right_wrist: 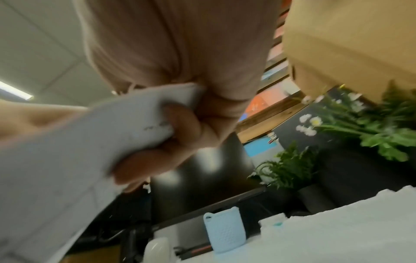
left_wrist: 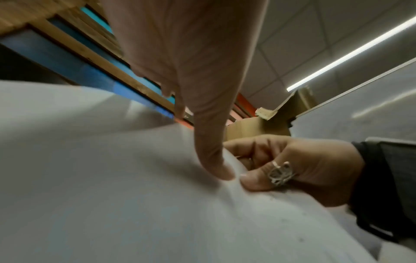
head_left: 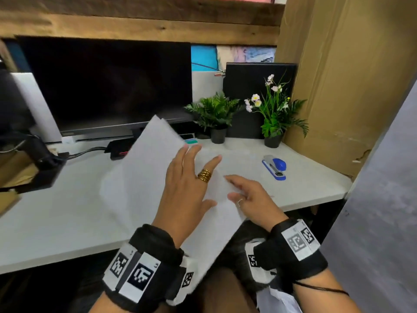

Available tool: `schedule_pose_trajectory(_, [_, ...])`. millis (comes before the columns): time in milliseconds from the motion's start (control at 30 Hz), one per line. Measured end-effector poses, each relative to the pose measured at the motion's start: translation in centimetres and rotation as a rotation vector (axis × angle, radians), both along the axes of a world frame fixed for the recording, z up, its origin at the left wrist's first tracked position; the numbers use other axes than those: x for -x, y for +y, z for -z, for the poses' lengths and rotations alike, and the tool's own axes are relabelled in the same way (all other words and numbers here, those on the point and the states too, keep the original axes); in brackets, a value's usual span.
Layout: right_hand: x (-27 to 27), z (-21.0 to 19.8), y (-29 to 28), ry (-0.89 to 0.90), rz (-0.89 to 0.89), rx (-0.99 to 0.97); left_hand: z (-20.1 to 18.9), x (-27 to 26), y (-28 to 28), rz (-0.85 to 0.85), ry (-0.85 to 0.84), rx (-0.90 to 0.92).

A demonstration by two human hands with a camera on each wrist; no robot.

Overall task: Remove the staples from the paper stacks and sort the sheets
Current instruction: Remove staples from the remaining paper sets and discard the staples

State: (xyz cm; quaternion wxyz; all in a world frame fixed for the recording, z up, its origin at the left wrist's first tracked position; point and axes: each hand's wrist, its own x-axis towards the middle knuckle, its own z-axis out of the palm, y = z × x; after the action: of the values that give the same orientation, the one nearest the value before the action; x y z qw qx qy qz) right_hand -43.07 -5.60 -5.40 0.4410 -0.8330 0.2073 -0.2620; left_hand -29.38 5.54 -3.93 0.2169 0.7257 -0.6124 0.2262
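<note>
A white paper stack is held tilted over the white desk, its far end raised toward the monitor and its near corner hanging past the desk's front edge. My left hand, with a gold ring, lies on top of the sheets with straight, spread fingers; the left wrist view shows its thumb pressing on the paper. My right hand, with a silver ring, pinches the stack's right edge. In the right wrist view its curled fingers grip a corner of the paper. No staple shows.
A blue and grey stapler lies on the desk to the right. Two potted plants and a dark monitor stand at the back. A cardboard box walls off the right side. More white sheets lie on my lap.
</note>
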Motion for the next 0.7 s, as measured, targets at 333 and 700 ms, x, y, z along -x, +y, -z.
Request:
schedule_pose_trajectory(333, [-10.4, -0.1, -0.3, 0.165, 0.028, -0.032, 3.5, -8.0, 6.0, -0.302, 0.531, -0.419])
schedule_pose_trajectory(700, [-19.9, -0.3, 0.8, 0.986, -0.210, 0.600, 5.2, -11.0, 9.1, -0.354, 0.604, -0.319])
